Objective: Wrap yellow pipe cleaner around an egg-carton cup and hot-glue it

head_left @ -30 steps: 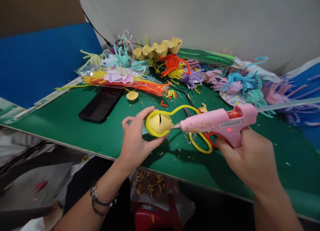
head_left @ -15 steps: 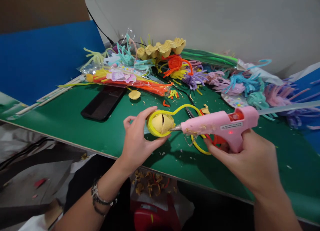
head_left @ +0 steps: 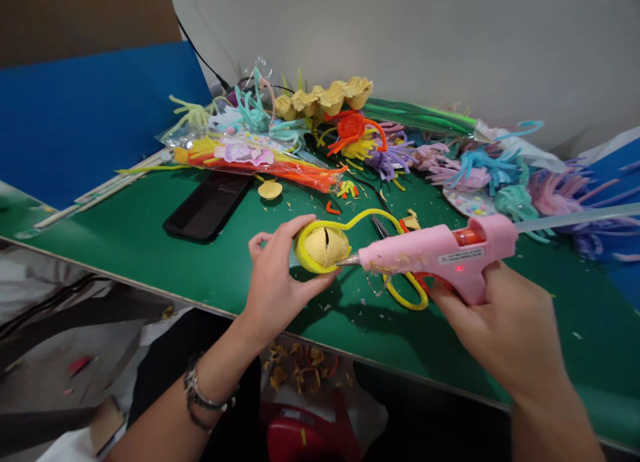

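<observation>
Between thumb and fingers, my left hand (head_left: 280,275) grips a yellow egg-carton cup (head_left: 320,245) just above the table. A fuzzy yellow pipe cleaner (head_left: 373,214) runs around the cup's rim, and its loose end loops out to the right. My right hand (head_left: 505,322) is wrapped around the handle of a pink glue gun (head_left: 425,252), whose red light is lit. The metal nozzle meets the lower right edge of the cup, at the pipe cleaner. A clear glue stick (head_left: 575,219) sticks out of the gun's back. Partly hidden behind the gun lie scissors (head_left: 379,227).
A black phone (head_left: 207,205) and a loose carton cup (head_left: 270,190) lie on the green table (head_left: 200,269). Along the wall are bagged pipe cleaners (head_left: 260,165), an egg carton (head_left: 327,97) and pastel pipe-cleaner bundles (head_left: 470,169). A blue board (head_left: 100,115) stands at left.
The glue gun has shifted slightly left and down along the cup's edge. My right thumb has drawn back toward the handle. My left hand stays nearly still.
</observation>
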